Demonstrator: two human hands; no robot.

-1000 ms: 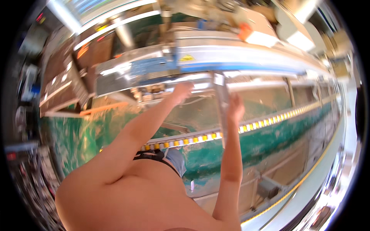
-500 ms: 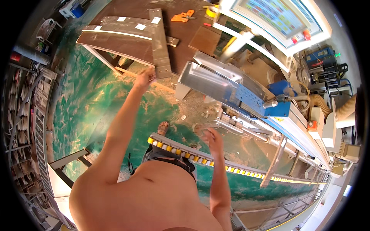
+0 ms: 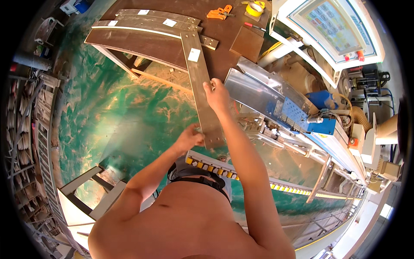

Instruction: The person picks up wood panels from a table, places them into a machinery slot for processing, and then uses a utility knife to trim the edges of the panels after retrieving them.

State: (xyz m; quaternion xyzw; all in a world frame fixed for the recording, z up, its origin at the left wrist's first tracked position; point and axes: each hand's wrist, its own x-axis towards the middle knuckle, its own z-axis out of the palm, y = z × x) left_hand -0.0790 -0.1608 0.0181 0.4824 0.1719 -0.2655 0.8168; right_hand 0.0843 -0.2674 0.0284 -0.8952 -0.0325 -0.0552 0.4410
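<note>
A long brown-grey wooden board [image 3: 197, 82] with a white label slants from the work table toward my body. Its far end overlaps the tabletop, while the near end hangs past the edge above the floor. My left hand [image 3: 189, 139] is closed on the board's left edge near that end. Farther up, my right hand [image 3: 217, 96] grips the right edge, its thumb on top. Fingers under the board are hidden. Other labelled boards [image 3: 148, 22] lie across the table [image 3: 142, 46], left of the held one.
On the table lie orange-handled pliers [image 3: 219, 13], yellow tape [image 3: 255, 8], a red marker [image 3: 254, 26] and a brown square panel [image 3: 246, 41]. A machine with a metal bed [image 3: 254, 90] and screen [image 3: 325, 28] stands right. A yellow roller rail [image 3: 211, 167] crosses before my waist.
The board has come toward me, off most of the table. My left hand has drawn back with its near end. My right hand, free before, has reached forward and taken the right edge.
</note>
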